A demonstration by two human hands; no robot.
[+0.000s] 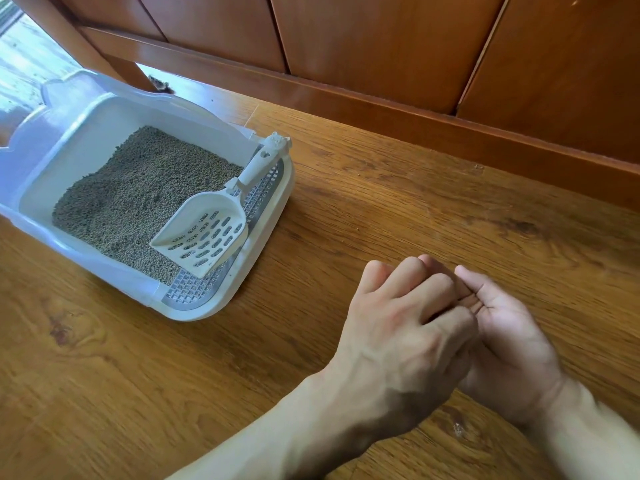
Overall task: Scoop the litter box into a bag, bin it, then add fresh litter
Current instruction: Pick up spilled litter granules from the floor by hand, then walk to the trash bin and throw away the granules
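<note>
A white litter box (221, 308) stands on the wooden floor at the left, with grey pellet litter (138, 188) in its tray. A white slotted scoop (207, 230) lies inside, blade on the litter and grid step, handle leaning on the right rim. Both hands are together over the floor at the lower right, apart from the box. My left hand (398, 327) shows its back, its fingers loosely bent over the fingers of my right hand (509, 337), whose palm faces up. Neither hand holds any object. No bag is in view.
A wooden cabinet front with a baseboard (415, 109) runs along the back. A wooden furniture leg (104, 53) stands behind the box, with a dark clump of debris (161, 86) at its foot. Bare wooden floor (398, 202) lies between the box and my hands.
</note>
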